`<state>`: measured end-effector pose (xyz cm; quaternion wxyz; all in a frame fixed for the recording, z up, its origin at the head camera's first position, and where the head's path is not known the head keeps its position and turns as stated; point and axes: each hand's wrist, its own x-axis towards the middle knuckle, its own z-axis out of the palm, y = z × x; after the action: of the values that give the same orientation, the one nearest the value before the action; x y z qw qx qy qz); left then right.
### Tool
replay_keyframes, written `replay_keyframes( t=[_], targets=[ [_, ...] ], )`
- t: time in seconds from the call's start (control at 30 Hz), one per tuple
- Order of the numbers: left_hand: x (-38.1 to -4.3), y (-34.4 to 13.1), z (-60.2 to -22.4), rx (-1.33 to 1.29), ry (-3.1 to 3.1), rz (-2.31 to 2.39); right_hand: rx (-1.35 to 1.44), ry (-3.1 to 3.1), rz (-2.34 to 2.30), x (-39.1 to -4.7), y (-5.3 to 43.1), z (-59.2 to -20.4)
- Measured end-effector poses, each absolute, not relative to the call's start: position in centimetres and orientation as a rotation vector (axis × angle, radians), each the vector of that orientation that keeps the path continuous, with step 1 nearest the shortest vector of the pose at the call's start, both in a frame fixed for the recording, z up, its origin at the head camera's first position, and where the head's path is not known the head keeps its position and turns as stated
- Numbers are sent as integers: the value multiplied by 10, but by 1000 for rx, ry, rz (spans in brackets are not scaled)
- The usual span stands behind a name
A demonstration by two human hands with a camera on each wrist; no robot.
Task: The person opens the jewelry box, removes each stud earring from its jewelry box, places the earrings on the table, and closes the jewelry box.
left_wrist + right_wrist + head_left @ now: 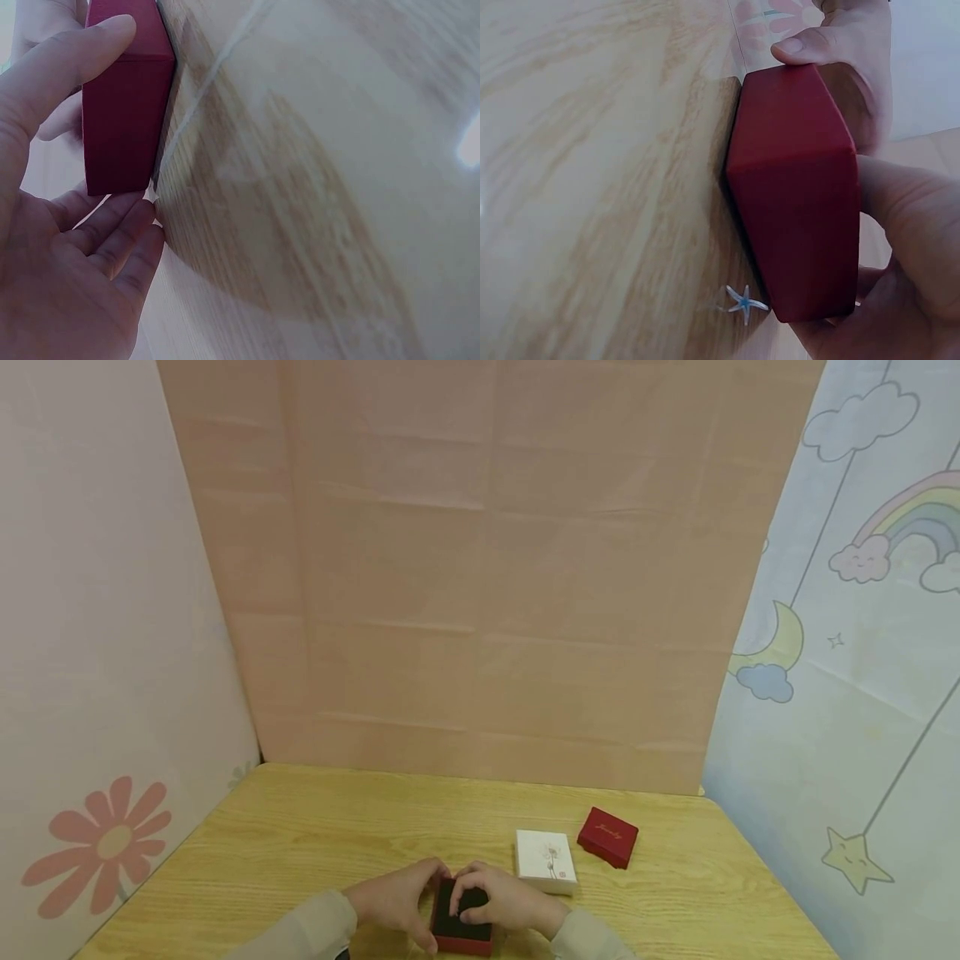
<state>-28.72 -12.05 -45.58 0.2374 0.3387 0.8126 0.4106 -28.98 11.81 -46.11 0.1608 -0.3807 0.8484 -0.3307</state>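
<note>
An open red box base (462, 946) lies on the table at the near middle, with a black insert (454, 929) inside. My left hand (396, 897) grips its left side, thumb at the near corner and fingers toward the far end. Over the insert, the curled fingers and thumb of my right hand (508, 900) reach down into the box; whether they pinch anything there is hidden. The right wrist view shows a small white starfish-shaped piece with a blue centre (745, 304) on the table beside the box's red wall (795, 232).
To the right of the hands sits a white box with a flower print (542, 857). Farther right and back is a red box lid with gold lettering (609, 837). The wooden table (337, 810) is bounded by hanging cloths at the back and sides.
</note>
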Motion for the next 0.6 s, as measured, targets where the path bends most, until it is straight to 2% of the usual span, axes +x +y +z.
replay_keyframes(
  t=[0.6],
  targets=[
    [-287, -118, -454, 929, 2264, 1096, -1071, 2470, -1004, -289, 116, -463]
  ],
)
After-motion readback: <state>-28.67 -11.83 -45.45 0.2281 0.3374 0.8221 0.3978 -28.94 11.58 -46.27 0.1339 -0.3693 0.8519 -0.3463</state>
